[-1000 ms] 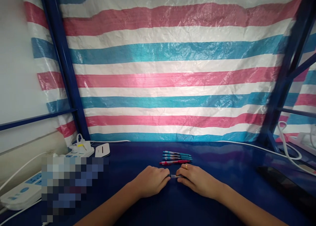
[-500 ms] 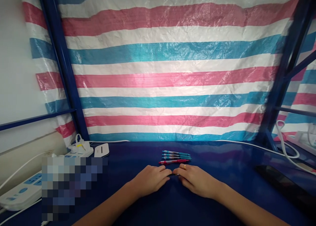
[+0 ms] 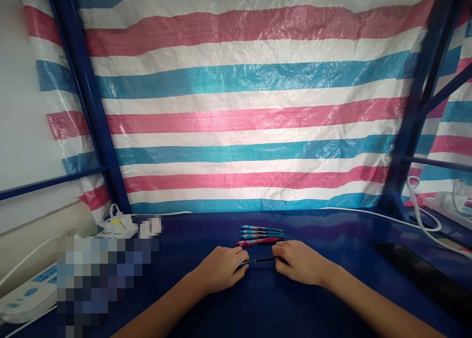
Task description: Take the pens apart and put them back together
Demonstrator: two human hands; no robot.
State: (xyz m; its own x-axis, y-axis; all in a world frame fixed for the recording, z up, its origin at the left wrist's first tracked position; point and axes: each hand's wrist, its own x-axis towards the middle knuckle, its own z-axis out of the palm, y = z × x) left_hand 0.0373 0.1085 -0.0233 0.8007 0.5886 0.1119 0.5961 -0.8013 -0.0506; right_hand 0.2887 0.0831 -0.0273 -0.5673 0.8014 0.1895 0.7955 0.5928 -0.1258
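Note:
A thin dark pen (image 3: 258, 261) lies low over the blue table top (image 3: 258, 301), stretched between my two hands. My left hand (image 3: 220, 269) grips its left end between the fingertips, and my right hand (image 3: 299, 262) pinches its right end. Beyond the hands, a row of several blue-and-white pens (image 3: 261, 231) lies side by side, with a red pen (image 3: 258, 241) nearest me. Neither hand touches that row.
Left of the hands is a pixelated patch (image 3: 106, 284) hiding part of the table. A white power strip (image 3: 29, 293) lies at the near left. A black flat object (image 3: 416, 274) lies at the right. A striped tarpaulin (image 3: 243, 111) and blue steel posts stand behind.
My hands have moved apart sideways, and more of the dark pen now shows between them. The row of pens has stayed in place.

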